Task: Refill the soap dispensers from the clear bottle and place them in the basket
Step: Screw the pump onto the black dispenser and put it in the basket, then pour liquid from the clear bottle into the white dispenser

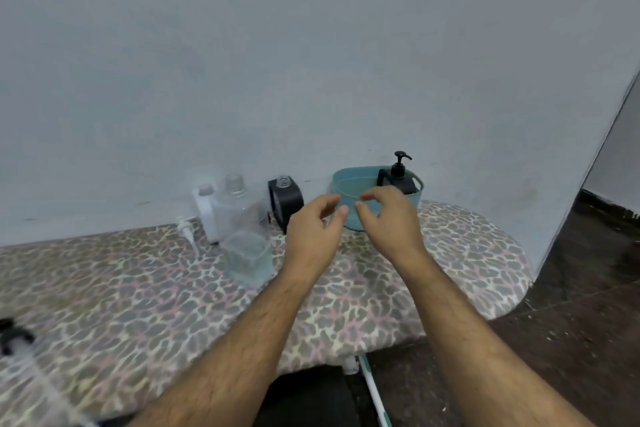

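A teal basket (346,180) stands against the wall with one black pump dispenser (401,173) upright inside it at the right. My left hand (315,229) and my right hand (388,218) hover side by side in front of the basket, fingers loosely curled, holding nothing. Left of the hands a black dispenser (285,199) stands with its neck uncapped. Further left are a clear bottle (242,218) without its cap and a white dispenser (207,210), also uncapped. A white pump head (187,232) lies on the cloth beside the white dispenser.
The leopard-print board cover (138,305) ends in a rounded edge at the right, above a dark floor (571,305). A black pump head with its tube (14,340) lies at the near left edge. The grey wall stands close behind everything.
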`<state>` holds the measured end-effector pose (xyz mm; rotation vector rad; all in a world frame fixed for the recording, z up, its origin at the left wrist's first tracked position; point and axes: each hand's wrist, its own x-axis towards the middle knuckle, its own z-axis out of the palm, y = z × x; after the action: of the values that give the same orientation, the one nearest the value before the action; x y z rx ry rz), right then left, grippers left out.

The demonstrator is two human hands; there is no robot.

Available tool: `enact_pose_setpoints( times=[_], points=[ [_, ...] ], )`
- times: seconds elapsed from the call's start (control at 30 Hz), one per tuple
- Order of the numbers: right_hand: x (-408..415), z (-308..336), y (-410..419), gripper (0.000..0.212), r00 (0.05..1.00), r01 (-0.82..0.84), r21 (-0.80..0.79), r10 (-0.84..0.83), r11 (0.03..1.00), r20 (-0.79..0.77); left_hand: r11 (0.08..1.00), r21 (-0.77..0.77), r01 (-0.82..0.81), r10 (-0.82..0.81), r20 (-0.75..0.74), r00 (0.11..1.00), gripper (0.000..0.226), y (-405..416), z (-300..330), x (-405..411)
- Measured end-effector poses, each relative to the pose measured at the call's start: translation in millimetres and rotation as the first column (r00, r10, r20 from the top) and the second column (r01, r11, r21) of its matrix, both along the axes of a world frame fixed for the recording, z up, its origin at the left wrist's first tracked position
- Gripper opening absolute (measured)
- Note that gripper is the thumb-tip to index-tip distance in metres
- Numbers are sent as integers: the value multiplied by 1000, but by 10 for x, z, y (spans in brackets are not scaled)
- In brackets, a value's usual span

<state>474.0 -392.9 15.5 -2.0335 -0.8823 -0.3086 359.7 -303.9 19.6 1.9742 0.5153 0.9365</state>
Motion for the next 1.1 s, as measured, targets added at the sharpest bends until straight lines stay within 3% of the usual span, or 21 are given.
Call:
enact_pose_setpoints(
  times=[0.43,0.73,0.93,1.1],
  points=[
    [-1829,-307,309,23,960,-262,-104,248,960,-126,981,-65,-181,175,-82,981,28,330,-394,-1846],
    [-2478,-399,1003,43,891,-394,-50,368,918,-266,947,-193,-258,248,-72,966,41,1136,-339,-2331],
    [-2483,-344,1659,57,868,-320,102,335,942,-367,919,-334,-212,220,-15,975,44,1815,-240,-2190],
    [-2311,-462,2224,72,855,-198,96,220,975,-470,919,-350,-181,178,-43,983,50,2301,-221,-1790]
  ],
)
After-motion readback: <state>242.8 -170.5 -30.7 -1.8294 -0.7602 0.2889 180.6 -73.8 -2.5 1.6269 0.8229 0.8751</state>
